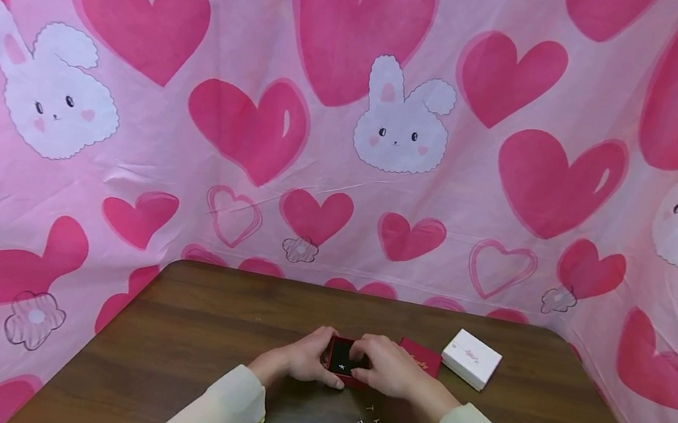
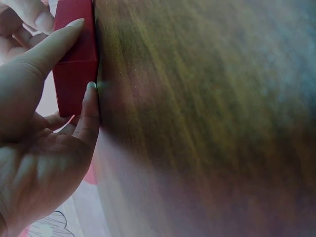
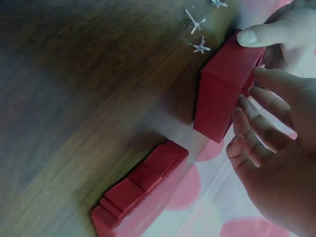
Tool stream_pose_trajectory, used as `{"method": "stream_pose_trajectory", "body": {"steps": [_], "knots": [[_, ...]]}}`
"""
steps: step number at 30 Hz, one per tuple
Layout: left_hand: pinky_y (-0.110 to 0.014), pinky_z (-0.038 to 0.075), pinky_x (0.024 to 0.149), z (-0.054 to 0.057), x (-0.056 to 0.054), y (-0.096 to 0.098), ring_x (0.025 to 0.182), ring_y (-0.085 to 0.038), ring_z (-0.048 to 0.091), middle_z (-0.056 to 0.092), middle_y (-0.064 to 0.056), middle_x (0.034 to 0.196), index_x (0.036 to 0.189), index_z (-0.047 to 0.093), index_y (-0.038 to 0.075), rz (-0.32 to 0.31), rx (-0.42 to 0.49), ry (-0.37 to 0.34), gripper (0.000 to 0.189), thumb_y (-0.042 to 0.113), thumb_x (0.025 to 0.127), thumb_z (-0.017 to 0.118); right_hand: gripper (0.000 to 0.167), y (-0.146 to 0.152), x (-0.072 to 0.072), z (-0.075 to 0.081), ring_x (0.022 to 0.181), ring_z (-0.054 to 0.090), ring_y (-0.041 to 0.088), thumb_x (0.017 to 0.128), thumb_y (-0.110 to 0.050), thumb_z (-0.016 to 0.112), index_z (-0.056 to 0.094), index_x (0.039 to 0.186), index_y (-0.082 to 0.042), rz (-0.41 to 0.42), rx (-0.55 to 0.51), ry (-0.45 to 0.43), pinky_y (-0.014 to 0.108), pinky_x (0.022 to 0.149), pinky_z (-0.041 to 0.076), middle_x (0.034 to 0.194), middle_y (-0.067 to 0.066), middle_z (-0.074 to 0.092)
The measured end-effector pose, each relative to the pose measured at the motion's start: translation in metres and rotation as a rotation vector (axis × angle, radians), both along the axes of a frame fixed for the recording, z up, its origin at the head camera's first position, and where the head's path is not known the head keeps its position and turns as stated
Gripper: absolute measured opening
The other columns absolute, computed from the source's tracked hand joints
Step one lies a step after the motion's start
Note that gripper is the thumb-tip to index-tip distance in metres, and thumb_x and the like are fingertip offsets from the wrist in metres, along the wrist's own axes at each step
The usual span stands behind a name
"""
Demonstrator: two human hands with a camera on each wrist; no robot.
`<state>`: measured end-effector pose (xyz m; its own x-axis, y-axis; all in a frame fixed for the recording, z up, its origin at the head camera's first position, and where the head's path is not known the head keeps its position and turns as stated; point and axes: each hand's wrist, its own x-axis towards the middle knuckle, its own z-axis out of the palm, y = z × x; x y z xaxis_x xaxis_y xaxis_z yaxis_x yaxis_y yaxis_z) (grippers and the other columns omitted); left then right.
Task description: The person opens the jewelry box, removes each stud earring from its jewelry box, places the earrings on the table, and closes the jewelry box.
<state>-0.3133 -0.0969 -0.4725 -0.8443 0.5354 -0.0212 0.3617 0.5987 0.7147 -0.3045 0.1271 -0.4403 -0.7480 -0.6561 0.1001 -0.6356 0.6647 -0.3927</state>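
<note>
My left hand (image 1: 309, 357) grips a small red gift box (image 2: 76, 81), thumb along its near side and fingers round its left end. The box is uncovered, and a star-shaped stud (image 1: 342, 367) shows on the black pad (image 1: 339, 353) inside. Over the right part of the box bends my right hand (image 1: 390, 370), its thumb and fingertips right at the rim in the right wrist view. I cannot tell whether those fingertips pinch anything. Several star-topped studs (image 3: 201, 48) lie on the table just in front of the box.
Behind my right hand lies the red lid (image 1: 422, 357), with a ribbon bow (image 3: 143, 173) on it. A white box (image 1: 471, 358) with pink lettering stands farther right. The brown wooden table (image 1: 220, 303) ends at a pink heart-and-rabbit curtain (image 1: 374, 195) on three sides.
</note>
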Motion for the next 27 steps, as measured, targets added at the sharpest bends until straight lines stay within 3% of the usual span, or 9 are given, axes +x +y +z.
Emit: {"method": "stream_pose_trajectory", "body": {"steps": [9,21,27], "knots": [[-0.031,0.048,0.091,0.0,-0.002,0.0,0.101,-0.016,0.05,0.049,-0.002,0.114,0.127,0.048,0.008,-0.009,0.001,0.004,0.065,0.025,0.08,0.09,0.021,-0.007,-0.008,0.001,0.084,0.06,0.017,0.087,-0.016,0.082,0.075,0.106,-0.012,0.046,-0.026,-0.031,0.034,0.077,0.055,0.097,0.0,0.068],[-0.027,0.045,0.082,0.002,-0.001,0.001,0.095,-0.015,0.049,0.048,-0.004,0.11,0.125,0.048,0.007,-0.026,-0.005,0.026,0.064,0.025,0.08,0.09,0.023,-0.012,-0.018,0.0,0.082,0.061,0.02,0.088,-0.012,0.081,0.074,0.109,-0.005,0.13,-0.069,-0.085,0.03,0.074,0.053,0.093,0.005,0.069],[-0.027,0.045,0.082,0.002,-0.001,0.001,0.095,-0.015,0.048,0.047,-0.004,0.109,0.125,0.049,0.006,-0.019,-0.015,0.029,0.064,0.024,0.08,0.09,0.026,-0.013,-0.024,-0.005,0.075,0.056,0.01,0.088,-0.008,0.079,0.073,0.113,-0.003,0.151,-0.091,-0.123,0.025,0.069,0.051,0.091,0.007,0.068]]}}
